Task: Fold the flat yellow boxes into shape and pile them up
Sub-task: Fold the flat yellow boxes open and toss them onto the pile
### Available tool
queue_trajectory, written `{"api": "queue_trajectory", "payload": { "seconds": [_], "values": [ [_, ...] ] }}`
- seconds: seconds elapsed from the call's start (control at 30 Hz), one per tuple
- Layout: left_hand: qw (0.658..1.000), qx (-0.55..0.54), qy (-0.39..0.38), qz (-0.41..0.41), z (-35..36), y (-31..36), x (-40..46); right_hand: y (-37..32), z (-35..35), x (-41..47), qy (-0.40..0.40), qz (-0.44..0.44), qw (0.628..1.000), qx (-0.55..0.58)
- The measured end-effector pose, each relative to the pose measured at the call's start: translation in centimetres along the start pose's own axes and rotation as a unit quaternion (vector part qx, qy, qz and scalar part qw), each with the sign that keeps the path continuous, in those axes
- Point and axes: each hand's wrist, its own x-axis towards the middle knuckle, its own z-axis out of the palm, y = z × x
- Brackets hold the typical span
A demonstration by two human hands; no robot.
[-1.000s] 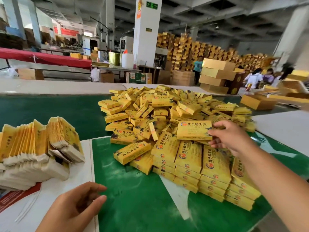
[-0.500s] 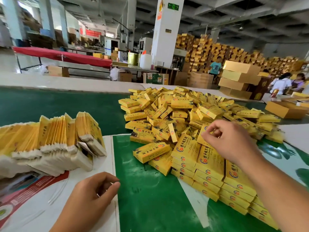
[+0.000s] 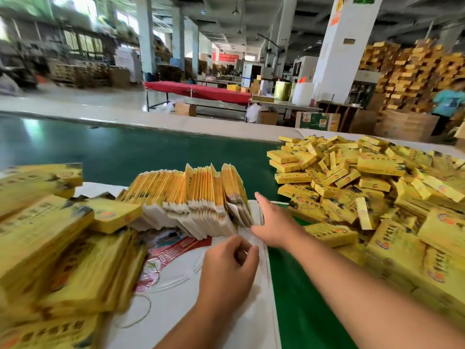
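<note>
Flat yellow boxes [image 3: 201, 195] lean loosely on edge; the right hand [image 3: 274, 222], fingers [image 3: 260, 199] straight and empty, may topple them; left hand [image 3: 229, 265] loosely curled, empty.

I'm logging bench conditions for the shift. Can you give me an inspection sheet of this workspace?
Surface: green table partly covered by a white printed sheet.
Job's things: row of flat boxes standing on edge; pile of folded boxes at right; blurred yellow stacks at left.
Clutter: nothing seen.
Hands: right hand open, reaching toward the flat boxes; left hand loosely curled, holding nothing.
Cables: nothing seen.
Surroundings: red-covered table, white pillar, stacked cartons.
</note>
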Motion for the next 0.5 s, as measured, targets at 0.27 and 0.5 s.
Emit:
{"api": "queue_trajectory", "payload": {
  "seconds": [0.27,0.5],
  "values": [
    [0.999,-0.016,0.013,0.031,0.0,-0.2,0.1,-0.1,2.2,1.2,-0.001,-0.030,0.999,0.024],
    [1.000,-0.024,0.007,0.016,0.1,-0.1,0.1,0.2,1.9,-1.5,0.132,-0.098,0.986,-0.009]
  ]
}}
